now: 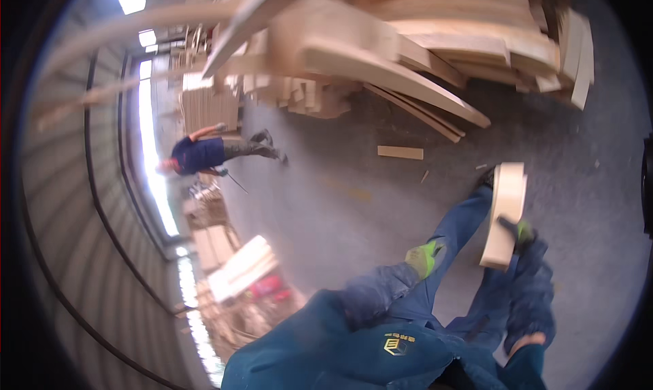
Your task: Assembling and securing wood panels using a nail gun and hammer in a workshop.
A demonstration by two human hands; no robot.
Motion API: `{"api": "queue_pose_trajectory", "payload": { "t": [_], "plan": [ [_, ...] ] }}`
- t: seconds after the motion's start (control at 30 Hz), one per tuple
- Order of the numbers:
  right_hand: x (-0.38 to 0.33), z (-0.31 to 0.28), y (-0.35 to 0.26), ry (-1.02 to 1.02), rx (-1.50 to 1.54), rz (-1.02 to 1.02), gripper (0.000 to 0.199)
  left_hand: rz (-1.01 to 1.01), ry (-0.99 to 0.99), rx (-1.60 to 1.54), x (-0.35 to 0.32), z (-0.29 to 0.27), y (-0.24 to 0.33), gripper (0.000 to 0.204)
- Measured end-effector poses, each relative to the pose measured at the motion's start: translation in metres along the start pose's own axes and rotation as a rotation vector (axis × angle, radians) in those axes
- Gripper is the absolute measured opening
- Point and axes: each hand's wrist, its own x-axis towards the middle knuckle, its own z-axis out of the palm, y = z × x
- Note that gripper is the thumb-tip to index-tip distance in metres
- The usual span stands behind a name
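Gripping a short, pale wooden board (pixel 505 213) with curved edges, your right hand (pixel 520 232), in a green-and-black work glove, is closing around the board's lower part, fingers clamped over its face. The board is standing almost upright, just beside your right thigh, its top end reaching over the grey concrete floor (pixel 381 206). Your left hand (pixel 423 258), in a matching yellow-green glove, is hanging free in front of your blue work trousers (pixel 456 233), holding nothing, fingers loosely curled; whether they are fully together you cannot tell through the blur.

Ahead of you a big, untidy stack of pale wooden planks (pixel 435 43) is taking up the far side of the floor, several long boards jutting out toward you at a slant. A small loose offcut of wood (pixel 400 153) is lying flat on the floor between you and that stack, with a thinner sliver near it. To your left another person in a dark blue top (pixel 201 153) is bending over, well apart from you, beside more stacked timber (pixel 207 108) and a bright strip of windows (pixel 153 165).
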Motion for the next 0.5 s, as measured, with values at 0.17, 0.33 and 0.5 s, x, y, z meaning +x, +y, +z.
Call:
{"api": "queue_pose_trajectory", "payload": {
  "t": [0.17, 0.33, 0.5],
  "plan": [
    [-0.165, 0.107, -0.135, -0.207, -0.430, 0.023, 0.067, 0.107, 0.030, -0.389, -0.073, 0.090, -0.054, 0.061],
    [-0.360, 0.166, -0.105, -0.235, -0.335, 0.008, 0.060, 0.048, -0.504, -1.147, -0.219, -0.073, -0.014, 0.102],
    [-0.410, 0.328, -0.057, -0.438, -0.267, 0.045, 0.071, 0.387, -0.447, -1.753, -0.294, -0.142, -0.133, 0.111]
  ]
}}
